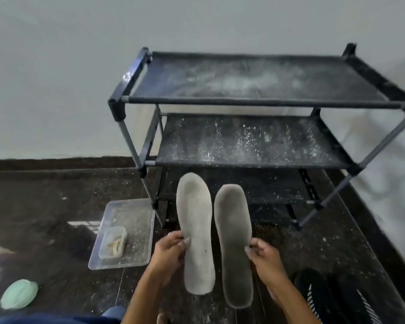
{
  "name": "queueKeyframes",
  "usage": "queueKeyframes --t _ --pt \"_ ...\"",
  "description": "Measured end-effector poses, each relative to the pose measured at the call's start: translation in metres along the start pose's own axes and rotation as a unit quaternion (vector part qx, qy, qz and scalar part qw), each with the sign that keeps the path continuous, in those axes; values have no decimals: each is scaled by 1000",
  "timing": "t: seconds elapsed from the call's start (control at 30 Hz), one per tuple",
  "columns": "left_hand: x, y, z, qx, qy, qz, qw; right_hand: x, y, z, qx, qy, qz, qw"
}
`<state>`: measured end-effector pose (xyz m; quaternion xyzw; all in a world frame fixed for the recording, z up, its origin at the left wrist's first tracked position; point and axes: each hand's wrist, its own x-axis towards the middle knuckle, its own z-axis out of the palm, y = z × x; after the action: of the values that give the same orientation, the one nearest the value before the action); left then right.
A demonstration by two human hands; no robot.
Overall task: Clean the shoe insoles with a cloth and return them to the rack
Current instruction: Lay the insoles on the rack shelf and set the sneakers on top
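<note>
Grey felt insoles held side by side before shoe rack [255,102]: left hand [168,250] pinches left insole [195,232], right hand [263,256] pinches right insole [234,244]. Green cloth [19,293] lies well apart; free one hand, wipe heel to toe.

Lower centre, the left hand [171,251] and right hand [262,256] each pinch a grey foam insole [195,232] [234,244] before a dusty black tiered rack [255,136].
</note>
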<state>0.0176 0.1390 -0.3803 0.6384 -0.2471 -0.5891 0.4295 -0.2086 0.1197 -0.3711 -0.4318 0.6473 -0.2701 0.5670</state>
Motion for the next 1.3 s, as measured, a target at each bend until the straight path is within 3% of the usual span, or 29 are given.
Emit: queueKeyframes --t 0.23,0.47,0.6,0.97,1.1,1.2,1.3 --pt "0 113 11 53 -12 123 991 17 -90 -18 -6 12 -114 993" --pt "66 186 27 156 87 127 976 91 -162 -24 -101 49 -125 986" --pt "96 210 38 213 105 132 962 132 -194 -18 -140 79 -130 978" --pt "151 218 41 241 147 107 953 191 -214 -12 -186 126 -78 971" --pt "146 216 46 282 180 123 934 188 -215 -17 -195 132 -91 967" --pt "128 212 49 304 243 185 902 175 -212 -24 -215 143 -112 960" --pt "98 189 56 161 359 313 865 149 -191 -35 -218 224 -227 922"
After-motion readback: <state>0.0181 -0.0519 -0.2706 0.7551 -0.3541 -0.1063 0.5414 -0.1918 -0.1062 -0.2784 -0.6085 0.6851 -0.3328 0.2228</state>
